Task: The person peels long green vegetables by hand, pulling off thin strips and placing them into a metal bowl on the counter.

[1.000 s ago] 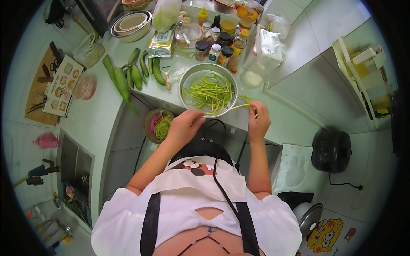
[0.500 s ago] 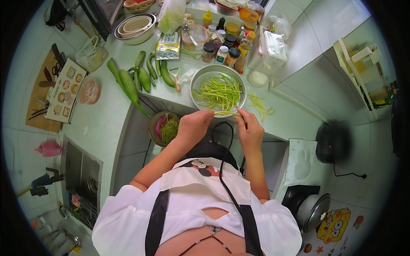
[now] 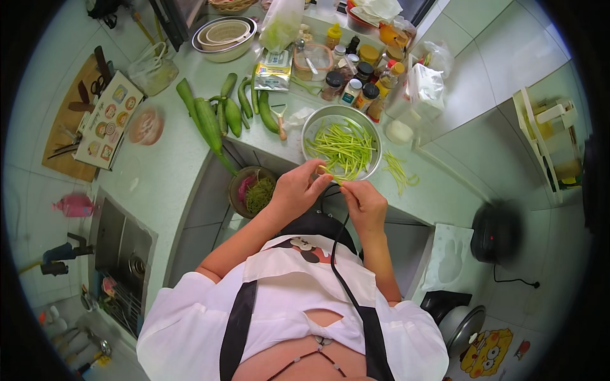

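Your left hand (image 3: 297, 192) is loosely curled, thumb and forefinger slightly parted, with a green stem (image 3: 324, 169) at its fingertips; you cannot tell from this view how firmly it grips. Your right hand (image 3: 367, 206) has its thumb and forefinger pinched close together beside it, and whether they grip the stem is unclear. The stem is at the near rim of the round metal bowl (image 3: 310, 134), which holds cut stems (image 3: 346, 147). More loose stems (image 3: 397, 170) lie on the table (image 3: 424, 190), right of the bowl.
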### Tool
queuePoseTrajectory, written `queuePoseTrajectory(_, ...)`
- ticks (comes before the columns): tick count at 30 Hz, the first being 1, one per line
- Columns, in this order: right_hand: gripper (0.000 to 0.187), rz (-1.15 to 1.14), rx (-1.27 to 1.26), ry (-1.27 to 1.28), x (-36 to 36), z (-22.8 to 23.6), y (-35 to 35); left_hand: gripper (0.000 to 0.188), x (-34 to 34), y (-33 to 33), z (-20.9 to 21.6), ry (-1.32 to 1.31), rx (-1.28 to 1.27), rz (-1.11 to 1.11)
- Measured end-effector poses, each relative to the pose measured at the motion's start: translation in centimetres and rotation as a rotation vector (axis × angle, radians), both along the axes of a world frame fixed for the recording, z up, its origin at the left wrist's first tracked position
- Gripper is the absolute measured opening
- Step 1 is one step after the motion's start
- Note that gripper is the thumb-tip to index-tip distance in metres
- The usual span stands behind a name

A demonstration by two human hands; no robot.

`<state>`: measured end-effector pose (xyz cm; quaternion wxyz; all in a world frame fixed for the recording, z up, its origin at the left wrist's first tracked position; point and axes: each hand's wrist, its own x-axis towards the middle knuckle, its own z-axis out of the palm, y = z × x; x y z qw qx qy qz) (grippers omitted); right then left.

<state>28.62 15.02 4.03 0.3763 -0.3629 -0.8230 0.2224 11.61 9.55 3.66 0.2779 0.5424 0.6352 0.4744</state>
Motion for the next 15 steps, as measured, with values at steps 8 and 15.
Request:
queuePoseTrajectory(8,0.012,0.051,0.106,-0.07,-0.1,-0.3,0.6,0.029,0.2,0.7,-0.5,0.174,-0.045,-0.01)
queuePoseTrajectory(15,0.011,0.06,0.117,-0.062,0.1,-0.3,1.0,0.027,0.6,1.1,-0.9,0.203,-0.086,-0.044)
